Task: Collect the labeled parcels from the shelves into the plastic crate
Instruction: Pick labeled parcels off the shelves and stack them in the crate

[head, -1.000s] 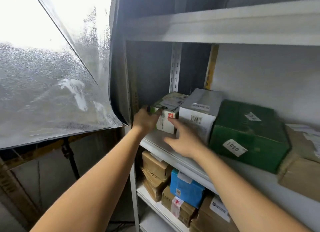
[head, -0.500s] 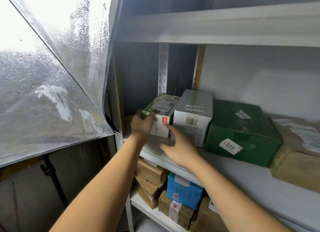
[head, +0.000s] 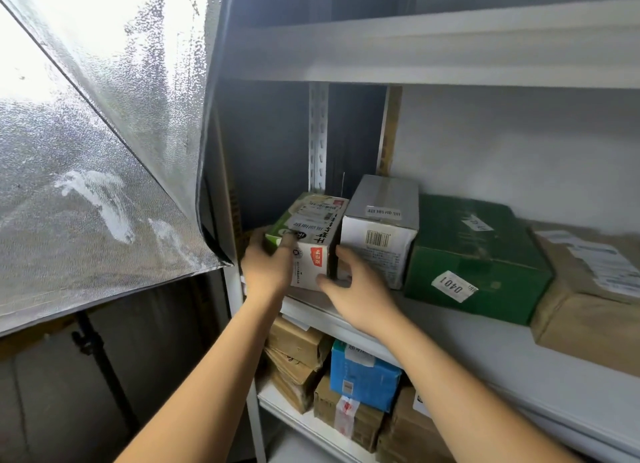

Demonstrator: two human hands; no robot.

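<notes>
Green-and-white carton (head: 311, 227) at the shelf's (head: 485, 345) left end has slid forward from beside the white box (head: 381, 227), left hand (head: 266, 265) gripping its left corner, right hand (head: 356, 293) now clasping its lower right edge, so lift-out looks close; crate out of view, left fingers hidden behind carton.

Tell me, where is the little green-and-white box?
Head view, centre: the little box sits at the left end of the middle shelf, beside the white box, held between the left hand and right hand.
</notes>
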